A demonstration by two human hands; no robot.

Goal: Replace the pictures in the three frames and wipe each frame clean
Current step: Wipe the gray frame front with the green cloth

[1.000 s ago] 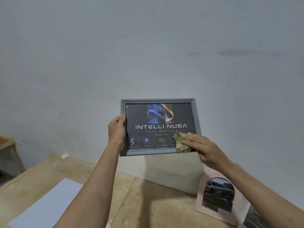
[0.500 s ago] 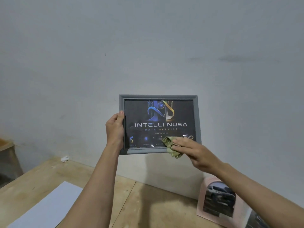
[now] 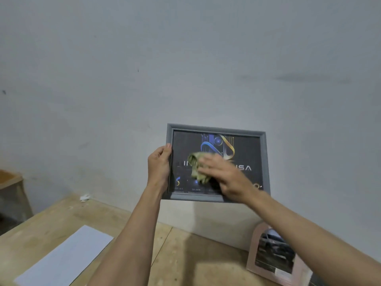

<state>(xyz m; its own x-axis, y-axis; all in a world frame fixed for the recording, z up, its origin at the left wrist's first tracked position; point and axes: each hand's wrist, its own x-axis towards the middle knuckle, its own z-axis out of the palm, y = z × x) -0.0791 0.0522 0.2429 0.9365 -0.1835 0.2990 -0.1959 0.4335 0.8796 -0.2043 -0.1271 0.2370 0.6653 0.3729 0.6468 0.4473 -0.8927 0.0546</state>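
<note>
Two bare hands work on a grey frame [image 3: 266, 162] held upright in the air at the centre of the picture, in front of a pale wall [image 3: 185, 58]. Its glass covers a dark print [image 3: 243, 149] with a blue and gold logo at the top and white letters across the middle, partly hidden. At the frame's left edge the left hand [image 3: 158, 168] is closed around the moulding, thumb on the front and the other fingers out of sight behind. From the lower right the right hand [image 3: 228, 176] reaches in and lies fairly flat over the middle of the glass, fingers stretched out and blurred, pressing a crumpled green cloth [image 3: 198, 168] against the print; the cloth sticks out from under the fingertips toward the left half of the glass. How tightly those fingers hold the cloth cannot be told through the blur. Below, a wooden table [image 3: 185, 254] fills the lower part of the picture. On it at the lower left lies a white sheet [image 3: 64, 259]. At the lower right a pink arched frame [image 3: 253, 248] stands propped up near the wall, showing a dark picture of a car, with the right forearm crossing in front of it. Near the wall at the left, a small white scrap [image 3: 85, 197] lies on the table.
</note>
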